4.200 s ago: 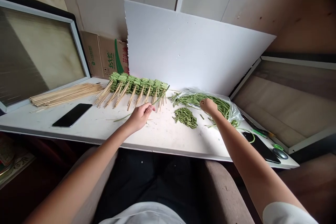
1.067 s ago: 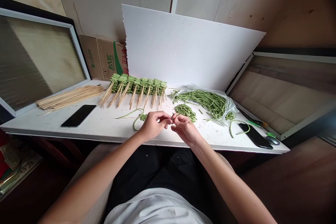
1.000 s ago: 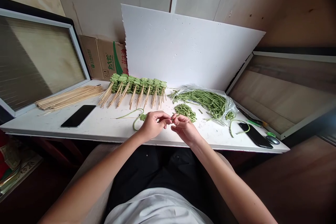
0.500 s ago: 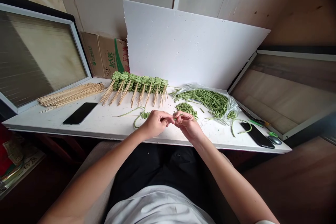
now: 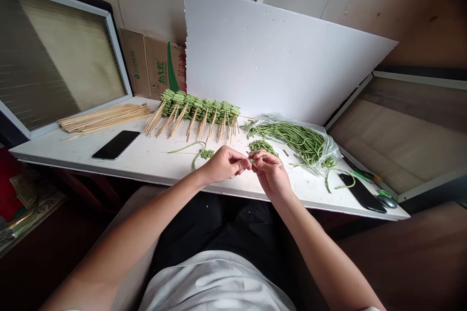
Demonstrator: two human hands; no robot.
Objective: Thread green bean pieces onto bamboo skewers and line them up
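While right hand [image 5: 272,170] pinches green bean piece [image 5: 263,156], left hand [image 5: 226,165] curls just beside; cannot tell its grip.

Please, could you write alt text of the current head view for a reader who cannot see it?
A person's left hand and right hand are close together over a white table, the right pinching a short green bean piece. Beside the left hand is a single threaded bean skewer; behind lie stacked bean skewers, cut beans and long beans.
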